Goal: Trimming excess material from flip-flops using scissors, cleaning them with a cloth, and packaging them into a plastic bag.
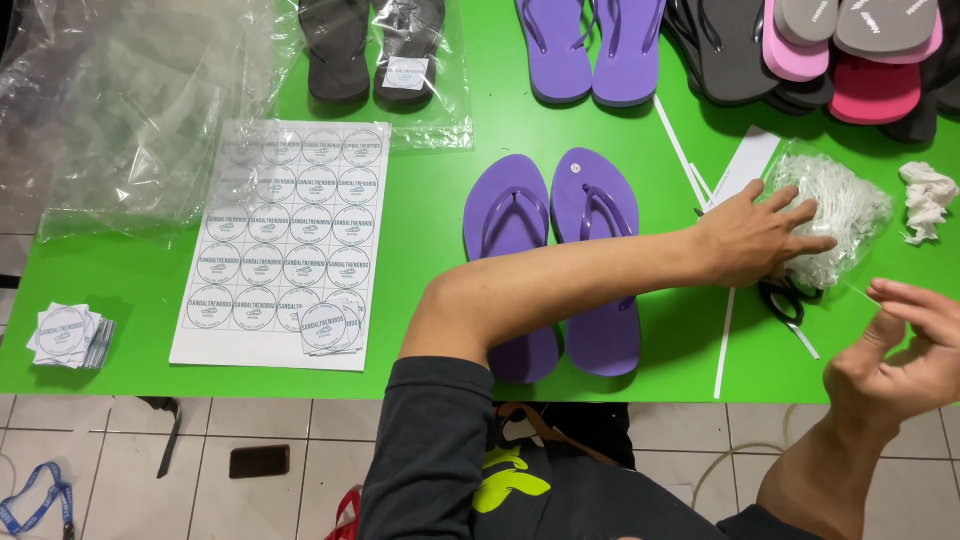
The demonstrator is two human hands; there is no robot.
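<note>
Head view, looking down on a green table (130, 340). Left hand (755, 235) reached across the body to the table's right side, palm down, fingers spread flat on a clear bag of white string (840, 205) — pressing, not clenched around it. Black scissors (785, 298) just under that wrist, half hidden by it, beside a thin white paper strip (724, 345) running toward the near edge. Right hand (905, 355) raised off the near right corner, fingers loosely curled with thumb and forefinger tips close together; whether anything is pinched there — cannot tell. Purple flip-flop pair (555, 225) at the table's middle, soles down, side by side, crossed by the left forearm. Sheet of round printed stickers (285, 240) left of the pair, with a small stack of cut stickers (68, 335) at the near left edge. Along the far edge: a dark grey pair in plastic wrap (372, 45), another purple pair (590, 50), a heap of grey and pink flip-flops (830, 55) at the far right corner. Crumpled white tissue (925, 195) by the right edge. Loose clear plastic bags (120, 110) over the far left corner.
</note>
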